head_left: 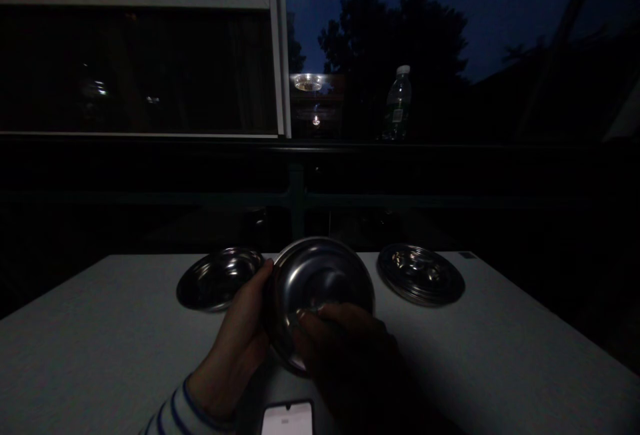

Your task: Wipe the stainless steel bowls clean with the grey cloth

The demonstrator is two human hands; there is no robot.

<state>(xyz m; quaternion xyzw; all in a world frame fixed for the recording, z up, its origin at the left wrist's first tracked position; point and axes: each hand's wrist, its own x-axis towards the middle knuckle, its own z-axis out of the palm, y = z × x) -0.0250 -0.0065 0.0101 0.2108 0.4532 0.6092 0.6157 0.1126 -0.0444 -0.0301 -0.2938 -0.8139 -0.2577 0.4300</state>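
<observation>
A round, shiny metal dish [325, 268] is tilted up in front of me above the table. My left hand [245, 328] grips its left rim, thumb along the near side and the other fingers mostly hidden behind. In deep shadow, my right hand [345, 341] presses bent fingertips against the dish's face; whether something small is pinched under them I cannot make out. Just left of the held dish lies another metal dish [215, 281] on the table. To the right sits a stack of similar metal dishes [420, 275].
The white table [125, 341] ends at a dark railing and window. A lit phone [287, 418] lies at the near edge below my hands. Beyond the table stands a clear plastic bottle [398, 105] with a white cap. A small dark label [467, 255] marks the far right corner.
</observation>
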